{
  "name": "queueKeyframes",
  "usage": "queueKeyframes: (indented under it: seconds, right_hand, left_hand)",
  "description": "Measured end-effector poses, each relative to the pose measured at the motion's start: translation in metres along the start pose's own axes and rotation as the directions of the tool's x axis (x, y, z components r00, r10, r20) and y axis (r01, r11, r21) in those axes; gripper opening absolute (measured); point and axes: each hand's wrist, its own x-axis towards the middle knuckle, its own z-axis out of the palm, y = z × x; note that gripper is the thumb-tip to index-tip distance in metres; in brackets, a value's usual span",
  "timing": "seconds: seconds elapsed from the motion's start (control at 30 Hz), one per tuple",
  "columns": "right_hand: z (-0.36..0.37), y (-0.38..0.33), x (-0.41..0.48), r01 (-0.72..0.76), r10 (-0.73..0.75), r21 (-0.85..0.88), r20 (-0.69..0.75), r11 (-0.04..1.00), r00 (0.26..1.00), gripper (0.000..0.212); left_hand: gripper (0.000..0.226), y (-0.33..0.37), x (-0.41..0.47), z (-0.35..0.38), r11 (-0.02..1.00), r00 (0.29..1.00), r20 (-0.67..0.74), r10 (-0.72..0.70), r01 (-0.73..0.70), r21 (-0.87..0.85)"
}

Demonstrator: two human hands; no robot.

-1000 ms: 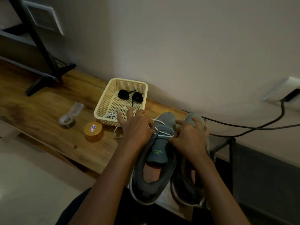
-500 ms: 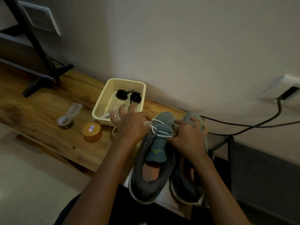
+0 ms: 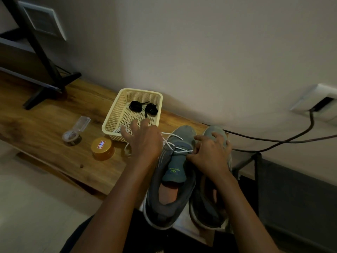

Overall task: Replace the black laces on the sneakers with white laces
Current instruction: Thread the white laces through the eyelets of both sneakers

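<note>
Two grey sneakers stand side by side at the right end of the wooden table, the left sneaker (image 3: pixel 171 189) with its tongue showing and the right sneaker (image 3: pixel 215 132) partly under my right hand. A white lace (image 3: pixel 175 146) crosses the left sneaker's lowest eyelets. My left hand (image 3: pixel 144 141) holds that lace out to the left, fingers spread over the basket's near rim. At the right eyelet row, my right hand (image 3: pixel 209 154) pinches the lace. Two coiled black laces (image 3: pixel 135 106) lie in the cream basket (image 3: pixel 109 121), along with another white lace (image 3: pixel 118 130).
A tape dispenser (image 3: pixel 72 137) and an amber round jar (image 3: pixel 102 147) sit left of the basket. A black stand leg (image 3: pixel 45 73) rests on the table's far left. A black cable (image 3: pixel 273 141) runs from a wall socket (image 3: pixel 319 103) behind the shoes.
My left hand has moved left from the sneaker toward the basket, drawing the white lace out. My right hand stays at the eyelets.
</note>
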Motion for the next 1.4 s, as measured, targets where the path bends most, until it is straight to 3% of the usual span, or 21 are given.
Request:
queueKeyframes:
  seconds: [0.17,0.3,0.4,0.53,0.67,0.9,1.1,1.2,1.3,1.4]
  right_hand:
    - [0.000,0.000,0.002,0.005,-0.005,-0.007,0.002,1.000,1.000,0.013]
    - [0.000,0.000,0.002,0.001,-0.001,-0.010,0.011,1.000,1.000,0.015]
    - [0.001,0.001,0.002,0.002,-0.001,-0.009,0.006,1.000,1.000,0.012]
    - [0.002,0.001,0.002,-0.004,0.004,-0.003,-0.001,1.000,1.000,0.011]
    - [0.002,0.001,0.003,0.005,-0.005,-0.004,0.010,1.000,1.000,0.015]
    - [0.001,0.001,0.002,-0.001,0.001,0.018,0.008,1.000,1.000,0.010]
    - [-0.001,0.002,0.001,-0.010,0.010,0.016,0.011,1.000,1.000,0.010]
    - [-0.001,0.001,0.001,-0.011,0.011,0.024,0.014,1.000,1.000,0.011]
    - [-0.001,0.001,0.002,-0.013,0.013,0.015,0.018,1.000,1.000,0.018]
    - [-0.001,0.001,0.002,-0.004,0.004,0.013,0.016,1.000,1.000,0.019]
  left_hand:
    - [0.019,0.001,-0.003,-0.005,0.994,0.989,0.107,0.107,-0.108,0.003]
    - [0.013,0.006,-0.004,0.002,0.993,0.984,0.143,0.110,-0.116,0.037]
    - [0.011,0.005,-0.004,0.004,0.996,0.991,0.095,0.091,-0.093,0.017]
    - [0.014,0.000,-0.003,-0.001,0.996,0.995,-0.095,-0.012,0.003,-0.094]
    - [0.016,0.007,-0.006,0.001,0.995,0.995,0.034,0.093,-0.091,-0.040]
    - [0.017,0.007,-0.006,0.008,0.997,0.993,0.093,0.077,-0.079,0.021]
    - [0.022,0.006,-0.004,0.002,0.997,0.996,-0.069,-0.051,0.047,-0.060]
    - [0.014,0.005,-0.004,0.000,0.992,0.995,-0.097,-0.002,-0.011,-0.129]
    - [0.014,0.009,-0.007,-0.001,0.992,0.995,-0.020,0.099,-0.100,-0.079]
    - [0.016,0.008,-0.010,-0.001,0.995,0.989,0.112,0.093,-0.095,0.011]
